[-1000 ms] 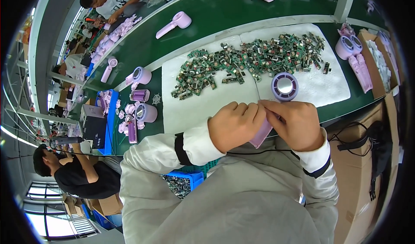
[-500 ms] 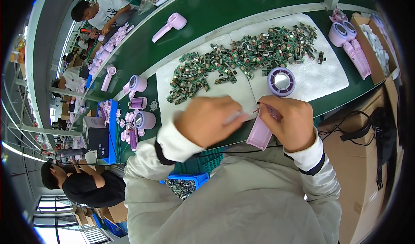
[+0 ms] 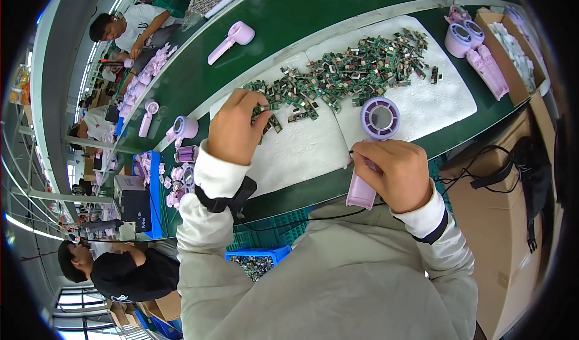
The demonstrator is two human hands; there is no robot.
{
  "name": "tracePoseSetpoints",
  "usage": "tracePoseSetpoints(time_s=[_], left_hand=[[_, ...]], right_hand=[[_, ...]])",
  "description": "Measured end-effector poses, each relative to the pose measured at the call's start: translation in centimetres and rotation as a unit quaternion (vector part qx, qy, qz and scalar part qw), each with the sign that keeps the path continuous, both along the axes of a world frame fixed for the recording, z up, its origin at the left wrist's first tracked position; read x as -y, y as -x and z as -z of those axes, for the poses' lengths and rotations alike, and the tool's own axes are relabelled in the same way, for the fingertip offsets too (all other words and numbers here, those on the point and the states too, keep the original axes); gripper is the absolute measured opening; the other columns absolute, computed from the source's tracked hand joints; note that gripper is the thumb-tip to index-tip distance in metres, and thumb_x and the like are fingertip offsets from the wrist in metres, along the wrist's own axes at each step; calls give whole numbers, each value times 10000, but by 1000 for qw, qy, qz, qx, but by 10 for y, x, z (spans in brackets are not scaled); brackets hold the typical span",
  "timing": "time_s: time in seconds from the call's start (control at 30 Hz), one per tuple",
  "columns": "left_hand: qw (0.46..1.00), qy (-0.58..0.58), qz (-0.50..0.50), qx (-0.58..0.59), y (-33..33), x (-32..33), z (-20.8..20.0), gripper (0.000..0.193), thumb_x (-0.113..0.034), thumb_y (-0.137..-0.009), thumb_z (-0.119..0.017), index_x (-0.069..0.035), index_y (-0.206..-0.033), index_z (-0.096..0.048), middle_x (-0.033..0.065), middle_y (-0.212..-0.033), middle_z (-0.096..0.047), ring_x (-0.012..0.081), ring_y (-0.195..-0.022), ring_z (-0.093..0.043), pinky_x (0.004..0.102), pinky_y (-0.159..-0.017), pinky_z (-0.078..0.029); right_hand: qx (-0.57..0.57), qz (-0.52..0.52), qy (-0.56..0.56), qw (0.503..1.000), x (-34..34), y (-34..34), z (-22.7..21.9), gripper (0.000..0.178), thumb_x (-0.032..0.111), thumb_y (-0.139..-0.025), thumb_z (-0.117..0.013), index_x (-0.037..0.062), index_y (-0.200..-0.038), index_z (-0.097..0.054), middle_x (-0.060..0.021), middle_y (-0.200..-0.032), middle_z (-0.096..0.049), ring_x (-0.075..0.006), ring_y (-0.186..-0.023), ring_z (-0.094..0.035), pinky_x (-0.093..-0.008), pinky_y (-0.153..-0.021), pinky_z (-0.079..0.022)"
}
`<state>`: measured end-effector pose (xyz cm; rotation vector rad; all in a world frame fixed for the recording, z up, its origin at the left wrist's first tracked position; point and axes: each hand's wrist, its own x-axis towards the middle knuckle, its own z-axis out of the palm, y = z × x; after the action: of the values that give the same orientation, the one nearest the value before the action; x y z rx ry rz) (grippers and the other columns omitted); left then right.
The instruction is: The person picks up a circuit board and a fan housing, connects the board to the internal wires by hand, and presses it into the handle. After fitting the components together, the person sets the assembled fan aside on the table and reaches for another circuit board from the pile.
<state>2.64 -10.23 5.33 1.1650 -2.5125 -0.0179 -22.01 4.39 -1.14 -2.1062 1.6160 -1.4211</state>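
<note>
White foam sheet [image 3: 295, 165] on green bench [image 3: 301, 11], head view. Loose pile of small green circuit boards [image 3: 356, 69] spread over the sheet's far half. Left hand [image 3: 236, 126] over the sheet's left part, thumb and forefinger close together at the pile's left end; cannot tell whether a board is gripped. Right hand [image 3: 391, 174] at the sheet's near edge, fingers clamped on a lilac handle [image 3: 360, 194], which sticks out past that edge toward the person. Round lilac fan head [image 3: 380, 118] sits on the sheet just beyond the right hand; whether handle and head join is hidden by the fingers. Right of the sheet: lilac fan parts [image 3: 487, 72], then a cardboard box [image 3: 499, 56] with white pieces. Beyond the sheet: one lilac fan [image 3: 240, 34] lying on the bench. Left of the sheet: blue tray [image 3: 155, 195], more lilac pieces [image 3: 176, 186]. Below the sheet's near edge: blue bin [image 3: 278, 254] of small parts. Farther left: two co-workers, one in a black shirt [image 3: 136, 273], one in a white shirt [image 3: 139, 23].
</note>
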Motion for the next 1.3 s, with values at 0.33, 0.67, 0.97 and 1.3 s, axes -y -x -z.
tracePoseSetpoints(time_s=[0.33,0.67,0.97,1.3], left_hand=[[979,-72,186,51,16,-48,-3,215,31,-836,-672,-44,-1038,-673,132,-1007,-660,312,-889,-677,383,-758,-561],[960,-173,211,-60,31,-62,14,318,7,-804,-639,-42,-1117,-612,120,-962,-615,324,-913,-633,414,-803,-531],[952,-100,287,41,23,-42,0,265,-1,-811,-658,-38,-1068,-609,141,-900,-625,328,-885,-648,428,-754,-535],[933,-166,314,-61,45,-53,21,336,37,-868,-714,-11,-1195,-654,143,-1003,-697,287,-983,-709,335,-825,-570]], right_hand=[[-11,11,-18,1000,-14,-1,-10,148,24,-764,-755,36,-909,-732,-79,-694,-575,-252,-556,-586,-352,-536,-477],[-10,16,-30,999,-15,-5,-11,163,4,-774,-757,43,-931,-746,-72,-748,-523,-226,-570,-579,-341,-536,-471],[-2,17,-22,1000,-14,-1,-7,155,18,-777,-769,50,-928,-751,-70,-783,-565,-231,-601,-608,-334,-550,-487],[11,2,3,1000,-10,5,3,173,45,-788,-767,54,-959,-741,-63,-784,-574,-225,-616,-622,-338,-553,-504]])
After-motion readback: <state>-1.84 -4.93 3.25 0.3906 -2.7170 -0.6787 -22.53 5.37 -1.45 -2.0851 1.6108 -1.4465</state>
